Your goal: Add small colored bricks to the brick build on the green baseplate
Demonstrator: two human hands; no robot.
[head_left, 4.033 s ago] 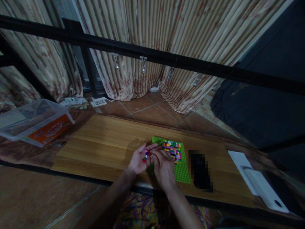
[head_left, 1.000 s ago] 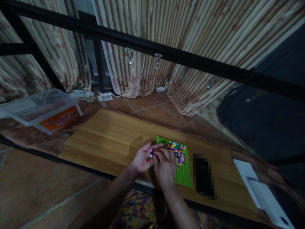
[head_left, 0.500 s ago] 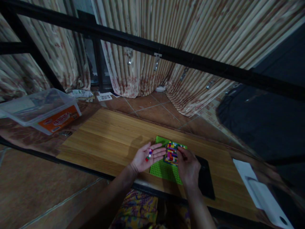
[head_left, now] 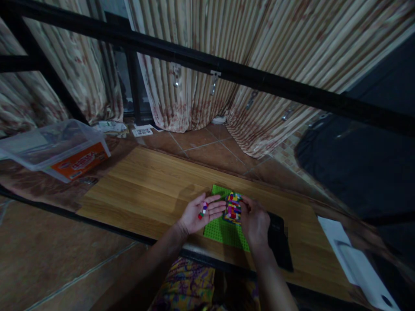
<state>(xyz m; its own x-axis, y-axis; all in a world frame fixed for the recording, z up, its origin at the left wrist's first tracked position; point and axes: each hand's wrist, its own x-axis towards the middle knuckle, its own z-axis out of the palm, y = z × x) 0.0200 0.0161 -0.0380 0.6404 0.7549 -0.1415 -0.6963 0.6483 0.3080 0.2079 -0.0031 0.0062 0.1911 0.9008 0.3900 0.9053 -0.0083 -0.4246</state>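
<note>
Palm up, my left hand (head_left: 198, 214) has its fingers stretched out flat and carries several small toy bricks (head_left: 204, 208) in white, purple, green and red. Its fingertips reach the left side of a multicoloured brick build (head_left: 234, 206). That build sits on a green studded baseplate (head_left: 223, 233). My right hand (head_left: 255, 221) is at the build's right edge, thumb and fingers bent together over it. The back of the hand hides whatever the fingertips pinch, and part of the build too.
The baseplate lies on a wooden board (head_left: 136, 185). A dark flat object (head_left: 281, 248) is right of my right hand. Far left stands a clear plastic box (head_left: 69, 142) with an orange label. A white object (head_left: 359, 263) lies at right. A black bar (head_left: 194, 58) crosses before curtains.
My right hand has shifted slightly left and down, and its fingers have moved a little on the build's right side. The left hand and its bricks look the same.
</note>
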